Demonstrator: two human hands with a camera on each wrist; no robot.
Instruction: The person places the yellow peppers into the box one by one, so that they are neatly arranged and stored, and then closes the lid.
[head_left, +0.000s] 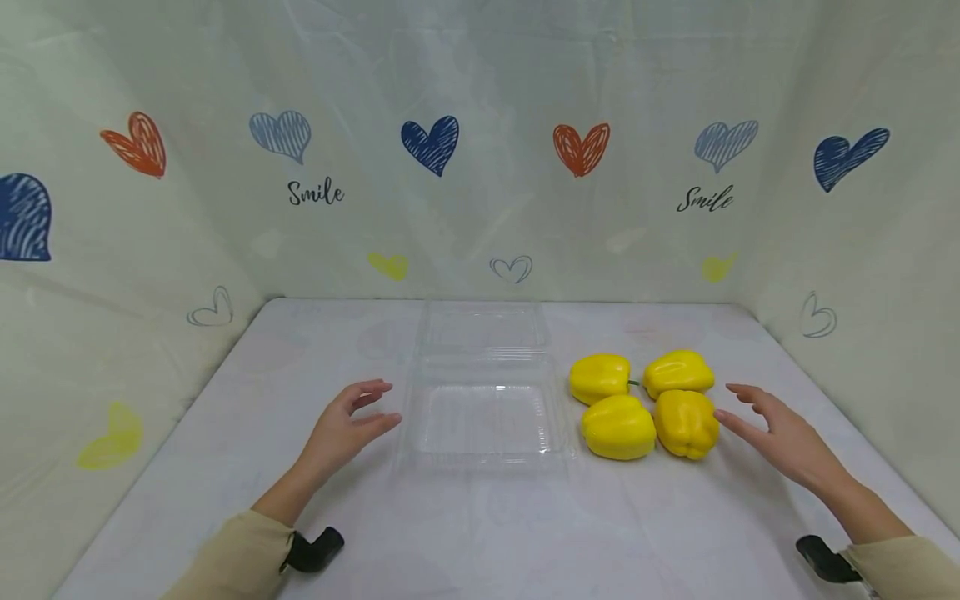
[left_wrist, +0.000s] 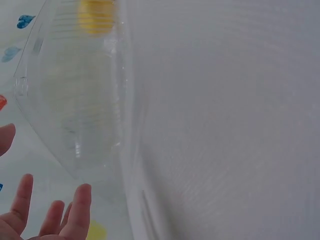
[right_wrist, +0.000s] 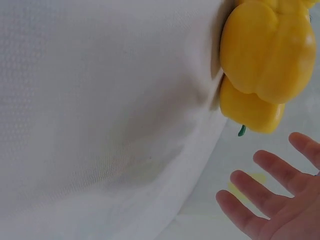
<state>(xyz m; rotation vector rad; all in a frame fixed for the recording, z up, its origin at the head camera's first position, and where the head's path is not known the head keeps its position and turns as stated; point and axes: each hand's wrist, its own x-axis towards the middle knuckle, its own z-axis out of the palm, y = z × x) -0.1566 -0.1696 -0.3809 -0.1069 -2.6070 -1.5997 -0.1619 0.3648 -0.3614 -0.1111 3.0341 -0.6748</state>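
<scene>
A clear plastic clamshell box [head_left: 483, 417] lies in the middle of the table, its lid [head_left: 483, 327] folded back towards the rear wall. To its right, several yellow bell peppers [head_left: 618, 427] sit in a cluster, and a green stem [right_wrist: 242, 131] shows on one in the right wrist view. My left hand [head_left: 347, 427] hovers left of the box, fingers relaxed and holding nothing. On the other side, my right hand [head_left: 783, 437] is just right of the nearest pepper [head_left: 687, 424], fingers spread and nothing in them. Whether its thumb touches that pepper I cannot tell.
A white cloth covers the table [head_left: 495, 533]. Behind and at both sides hangs a pale curtain [head_left: 480, 67] printed with hearts and words. Black wrist cameras [head_left: 317, 550] stick out beside both beige sleeves.
</scene>
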